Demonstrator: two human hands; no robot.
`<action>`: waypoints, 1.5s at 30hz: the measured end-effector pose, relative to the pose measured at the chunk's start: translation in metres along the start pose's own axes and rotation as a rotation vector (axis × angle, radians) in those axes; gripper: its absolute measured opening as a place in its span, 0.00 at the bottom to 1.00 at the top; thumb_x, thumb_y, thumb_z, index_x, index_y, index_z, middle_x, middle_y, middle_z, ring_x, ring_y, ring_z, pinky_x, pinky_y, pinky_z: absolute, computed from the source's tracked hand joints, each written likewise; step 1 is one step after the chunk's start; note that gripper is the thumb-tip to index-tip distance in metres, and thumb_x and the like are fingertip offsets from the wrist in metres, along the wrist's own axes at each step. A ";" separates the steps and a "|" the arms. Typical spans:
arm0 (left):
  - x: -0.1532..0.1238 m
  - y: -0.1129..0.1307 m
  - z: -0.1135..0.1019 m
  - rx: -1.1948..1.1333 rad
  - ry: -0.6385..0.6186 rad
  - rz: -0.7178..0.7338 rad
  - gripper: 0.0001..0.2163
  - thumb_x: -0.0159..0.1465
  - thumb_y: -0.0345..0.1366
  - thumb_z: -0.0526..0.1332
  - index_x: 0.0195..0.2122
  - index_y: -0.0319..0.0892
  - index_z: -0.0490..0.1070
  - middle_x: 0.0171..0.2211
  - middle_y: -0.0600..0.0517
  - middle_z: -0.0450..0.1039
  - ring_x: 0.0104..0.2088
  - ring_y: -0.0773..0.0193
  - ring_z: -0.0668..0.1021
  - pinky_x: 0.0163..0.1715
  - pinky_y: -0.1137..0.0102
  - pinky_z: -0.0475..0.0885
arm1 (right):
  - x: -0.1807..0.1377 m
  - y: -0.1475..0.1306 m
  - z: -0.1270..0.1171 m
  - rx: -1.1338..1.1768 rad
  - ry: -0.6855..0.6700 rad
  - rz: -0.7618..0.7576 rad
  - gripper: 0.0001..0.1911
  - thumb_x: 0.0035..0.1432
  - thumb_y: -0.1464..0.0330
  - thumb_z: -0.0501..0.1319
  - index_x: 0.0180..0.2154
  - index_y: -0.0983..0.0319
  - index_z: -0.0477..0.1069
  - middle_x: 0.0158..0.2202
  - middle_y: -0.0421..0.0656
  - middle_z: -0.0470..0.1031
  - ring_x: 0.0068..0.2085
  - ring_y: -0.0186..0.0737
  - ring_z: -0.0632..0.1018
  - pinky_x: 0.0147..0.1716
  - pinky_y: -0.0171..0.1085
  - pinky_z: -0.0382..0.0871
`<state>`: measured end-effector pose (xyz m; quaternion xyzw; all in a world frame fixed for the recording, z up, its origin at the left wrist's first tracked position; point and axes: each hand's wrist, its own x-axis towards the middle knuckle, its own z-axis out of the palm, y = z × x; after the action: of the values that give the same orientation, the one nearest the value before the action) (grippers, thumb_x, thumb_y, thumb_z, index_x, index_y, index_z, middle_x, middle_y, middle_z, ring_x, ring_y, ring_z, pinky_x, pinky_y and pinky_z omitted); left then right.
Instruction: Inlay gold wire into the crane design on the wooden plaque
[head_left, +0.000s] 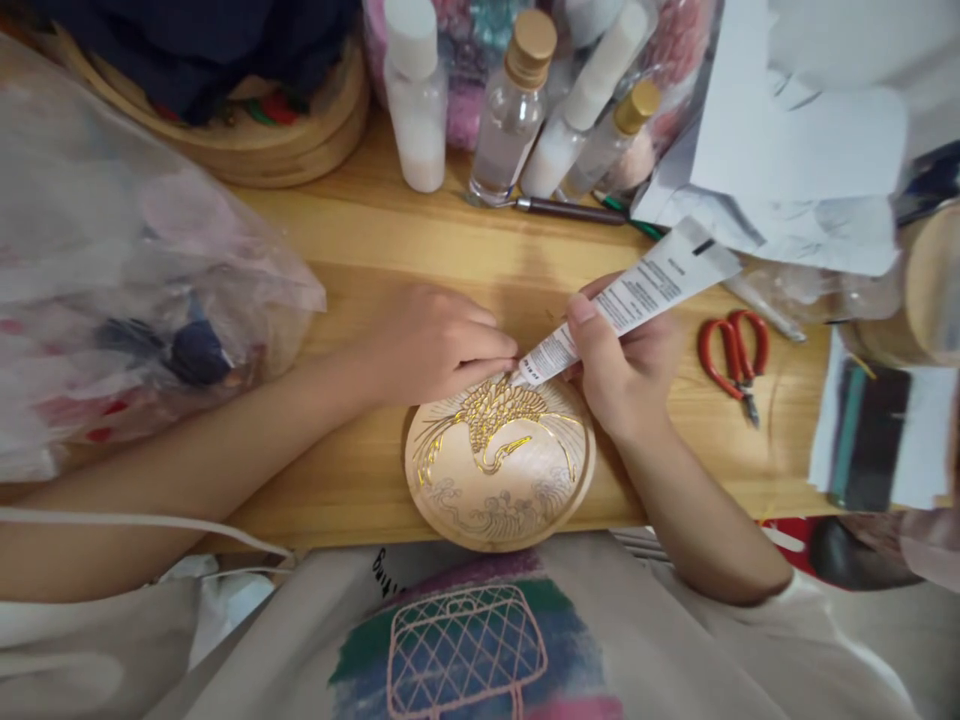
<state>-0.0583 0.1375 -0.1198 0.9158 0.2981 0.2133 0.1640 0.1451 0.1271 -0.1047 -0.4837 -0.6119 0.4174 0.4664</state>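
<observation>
A round wooden plate [450, 490] with a gold-outlined crane and waves lies at the near edge of the wooden table. My right hand [626, 365] is closed around a white tube [637, 290], tilted so its tip touches the plate's upper rim. My left hand [427, 340] rests curled on the table just behind the plate, fingertips pinched at the tube's nozzle; what they pinch is too small to make out.
Red-handled scissors [733, 358] lie right of my right hand. Several bottles [517, 105] stand at the back, with a pen [570, 210] before them. A clear plastic bag [127, 280] fills the left; papers [795, 150] and a wooden container [930, 290] sit right.
</observation>
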 end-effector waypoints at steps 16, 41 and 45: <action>0.004 0.003 -0.003 -0.097 -0.073 -0.111 0.19 0.72 0.39 0.50 0.33 0.44 0.80 0.25 0.52 0.74 0.28 0.62 0.74 0.27 0.68 0.61 | -0.002 -0.002 0.000 -0.057 0.016 0.007 0.17 0.63 0.54 0.64 0.26 0.57 0.72 0.21 0.37 0.69 0.24 0.33 0.72 0.25 0.38 0.68; 0.003 0.004 -0.004 -0.091 -0.041 -0.092 0.17 0.71 0.36 0.52 0.34 0.43 0.81 0.27 0.51 0.78 0.28 0.62 0.75 0.27 0.68 0.62 | -0.004 -0.002 0.000 -0.047 0.066 -0.024 0.13 0.66 0.58 0.63 0.30 0.56 0.72 0.22 0.34 0.68 0.22 0.29 0.67 0.22 0.35 0.63; 0.003 0.004 -0.003 -0.077 -0.042 -0.098 0.17 0.71 0.37 0.52 0.33 0.43 0.80 0.27 0.51 0.78 0.28 0.62 0.75 0.27 0.67 0.62 | -0.004 -0.001 -0.001 -0.052 0.071 -0.067 0.11 0.66 0.61 0.63 0.30 0.57 0.72 0.23 0.35 0.69 0.23 0.30 0.69 0.23 0.35 0.64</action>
<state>-0.0553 0.1367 -0.1141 0.8975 0.3305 0.1970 0.2155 0.1458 0.1234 -0.1042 -0.4892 -0.6216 0.3681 0.4887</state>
